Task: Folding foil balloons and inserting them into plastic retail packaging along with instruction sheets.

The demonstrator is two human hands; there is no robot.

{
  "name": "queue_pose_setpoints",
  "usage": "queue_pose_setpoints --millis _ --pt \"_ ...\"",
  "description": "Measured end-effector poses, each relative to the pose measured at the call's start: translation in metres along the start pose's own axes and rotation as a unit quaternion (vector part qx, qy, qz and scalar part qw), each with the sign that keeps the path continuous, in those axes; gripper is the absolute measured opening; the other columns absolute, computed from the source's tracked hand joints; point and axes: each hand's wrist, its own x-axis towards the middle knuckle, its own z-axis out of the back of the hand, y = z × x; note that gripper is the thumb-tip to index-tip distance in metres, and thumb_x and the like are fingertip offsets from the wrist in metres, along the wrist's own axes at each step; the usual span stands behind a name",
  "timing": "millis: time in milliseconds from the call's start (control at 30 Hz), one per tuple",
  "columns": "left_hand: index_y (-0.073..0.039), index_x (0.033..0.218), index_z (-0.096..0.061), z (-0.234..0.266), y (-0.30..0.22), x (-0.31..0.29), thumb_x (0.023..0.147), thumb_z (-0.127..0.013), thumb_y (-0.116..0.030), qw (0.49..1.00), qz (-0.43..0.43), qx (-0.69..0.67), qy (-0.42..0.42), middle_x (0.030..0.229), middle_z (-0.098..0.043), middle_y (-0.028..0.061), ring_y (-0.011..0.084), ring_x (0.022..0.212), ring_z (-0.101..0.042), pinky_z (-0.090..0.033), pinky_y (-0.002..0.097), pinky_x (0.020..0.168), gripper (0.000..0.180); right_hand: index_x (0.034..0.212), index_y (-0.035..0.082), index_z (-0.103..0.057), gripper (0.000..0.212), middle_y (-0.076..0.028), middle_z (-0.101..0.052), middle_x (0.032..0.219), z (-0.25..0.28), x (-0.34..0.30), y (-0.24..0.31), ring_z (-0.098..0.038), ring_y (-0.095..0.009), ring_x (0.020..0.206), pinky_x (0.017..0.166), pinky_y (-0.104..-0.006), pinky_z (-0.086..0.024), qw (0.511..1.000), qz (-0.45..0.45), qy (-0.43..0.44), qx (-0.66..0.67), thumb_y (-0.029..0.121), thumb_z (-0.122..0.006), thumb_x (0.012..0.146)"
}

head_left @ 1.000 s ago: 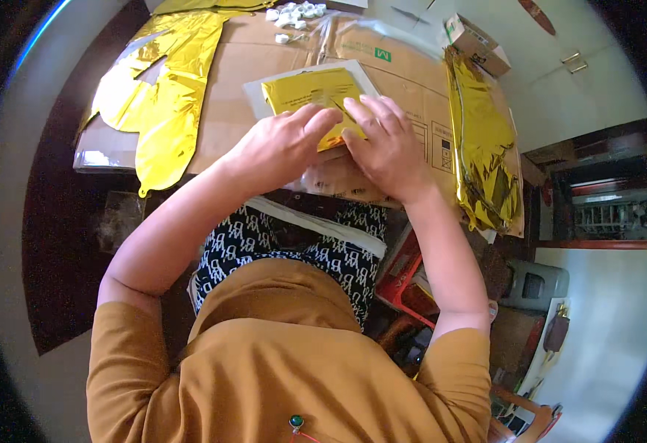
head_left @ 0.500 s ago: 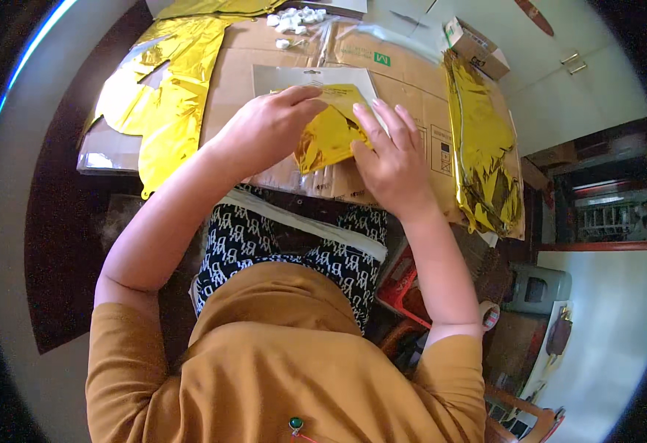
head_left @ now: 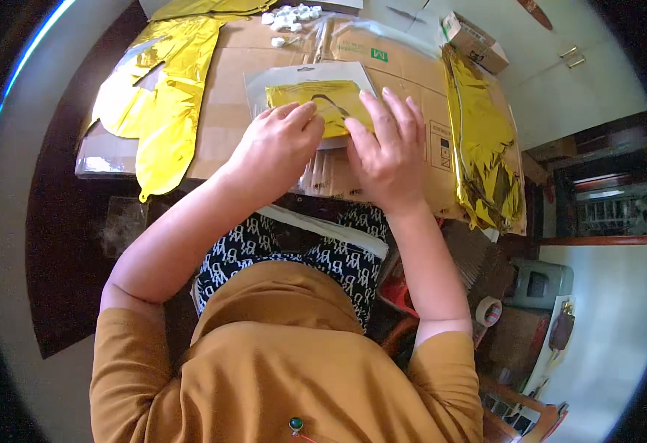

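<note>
I look down over the person's head and mustard-coloured top at a large flattened cardboard sheet (head_left: pixel 227 111) spread as a work surface, filling the upper middle of the view; a long gold foil balloon (head_left: pixel 162 96) lies flat across the left part of the cardboard, its tail hanging over the near edge; a second, crumpled gold foil balloon (head_left: pixel 482 148) runs down the cardboard's right side; a small cardboard box (head_left: pixel 473 40) sits at the far right corner, and a cluster of small white pieces (head_left: pixel 292 16) lies at the far edge; off the cardboard to the lower right I see a roll of tape (head_left: pixel 489 311). At the centre lies a clear plastic packet (head_left: pixel 305 77) with a white header, flat on the cardboard, and a folded gold foil piece (head_left: pixel 316 100) is inside it or on it, I cannot tell which. The left hand (head_left: pixel 275 148) rests palm down on the packet's near left edge, fingers curled and pressing on it rather than clasping; the right hand (head_left: pixel 388 151) lies flat just beside it, fingers spread open, fingertips touching the gold piece's right end; neither hand encloses anything.
</note>
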Motion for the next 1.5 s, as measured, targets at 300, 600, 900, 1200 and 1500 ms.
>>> queue_pose_setpoints --millis 300,600,900,1200,1500 --pt "-0.001 0.119 -0.06 0.0 0.024 0.014 0.081 -0.058 0.001 0.992 0.004 -0.042 -0.115 0.115 -0.065 0.0162 0.035 0.093 -0.068 -0.058 0.0412 0.079 0.038 0.1 0.004 -0.067 0.022 -0.011 -0.063 0.1 -0.003 -0.003 0.016 -0.058 -0.029 0.099 0.091 -0.0444 -0.046 0.997 -0.031 -0.003 0.077 0.015 -0.065 0.081" --pt "-0.002 0.117 -0.064 -0.008 0.035 0.021 0.084 -0.057 0.005 0.992 0.05 -0.054 -0.098 0.114 -0.067 0.0179 0.0356 0.097 -0.068 -0.056 0.0398 0.086 0.035 0.113 0.003 -0.067 0.034 -0.013 -0.067 0.113 -0.011 0.016 0.024 -0.058 -0.034 0.108 0.096 -0.0453 -0.044 0.95 -0.118 0.282 0.07 0.029 -0.058 0.093" --pt "-0.002 0.115 -0.064 -0.01 0.035 0.023 0.083 -0.054 0.005 0.992 0.034 -0.064 -0.107 0.11 -0.068 0.018 0.0369 0.095 -0.068 -0.056 0.0415 0.083 0.035 0.11 0.003 -0.066 0.029 -0.018 -0.065 0.107 -0.038 0.01 0.013 -0.064 -0.037 0.096 0.084 -0.0477 -0.053 0.963 -0.159 0.154 0.151 0.017 -0.062 0.084" --pt "-0.002 0.116 -0.065 -0.008 0.037 0.026 0.081 -0.054 0.008 0.993 0.022 -0.065 -0.098 0.11 -0.068 0.0194 0.0365 0.097 -0.068 -0.056 0.0404 0.086 0.038 0.103 0.002 -0.067 0.026 -0.02 -0.066 0.102 -0.057 0.005 0.011 -0.067 -0.038 0.091 0.082 -0.0489 -0.054 0.972 -0.154 0.133 0.114 0.016 -0.057 0.084" --pt "-0.003 0.112 -0.065 -0.007 0.037 0.034 0.086 -0.056 0.001 0.991 0.017 -0.065 -0.117 0.104 -0.068 0.0184 0.0388 0.089 -0.068 -0.057 0.0432 0.078 0.028 0.091 0.004 -0.075 0.023 -0.02 -0.07 0.104 -0.075 0.009 0.008 -0.067 -0.034 0.095 0.08 -0.0448 -0.054 0.989 -0.103 0.107 -0.002 0.012 -0.057 0.079"
